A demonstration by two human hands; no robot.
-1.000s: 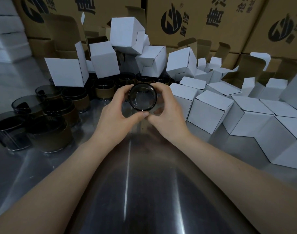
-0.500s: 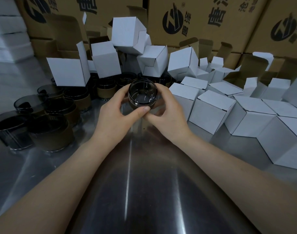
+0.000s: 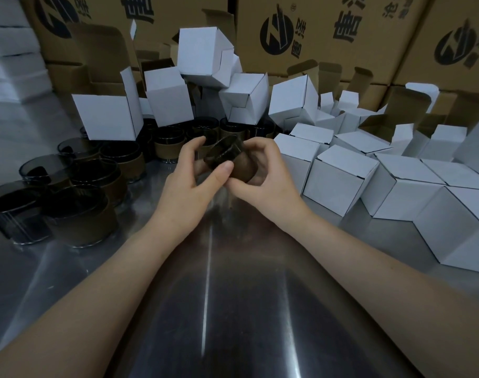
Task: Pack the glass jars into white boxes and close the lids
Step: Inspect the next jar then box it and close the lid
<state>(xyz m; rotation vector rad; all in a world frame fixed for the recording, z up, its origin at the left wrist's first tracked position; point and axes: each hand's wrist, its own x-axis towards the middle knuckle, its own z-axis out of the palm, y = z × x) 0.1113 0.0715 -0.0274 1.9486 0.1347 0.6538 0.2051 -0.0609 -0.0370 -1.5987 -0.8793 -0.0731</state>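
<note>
Just above the middle of the frame the left hand (image 3: 186, 181) and right hand (image 3: 268, 184) meet round one glass jar (image 3: 224, 155), held clear of the worktop (image 3: 232, 309). The jar is dark smoked glass and lies tilted, with a brown sleeve (image 3: 243, 169) round its right-hand part. The left hand pinches it from the left, thumb on the near wall and fingers on the far side. The right hand cups the sleeved end from the right, its fingers curled over the top and its thumb underneath, so both hands are clamped on the jar and their thumbs nearly touch below it. The worktop is bare brushed metal with long streaks of reflected light running down the frame. At its left edge stands a cluster of more jars (image 3: 80, 197), upright, several of them sleeved in brown. Behind them, at upper left, are pale stacked sheets (image 3: 12, 58). Across the upper middle, open white boxes (image 3: 107, 118) lie tumbled over the back row of jars. On the right, closed white boxes (image 3: 339, 181) sit packed side by side. Large brown cartons (image 3: 328, 31) with dark printed logos wall off the back.
</note>
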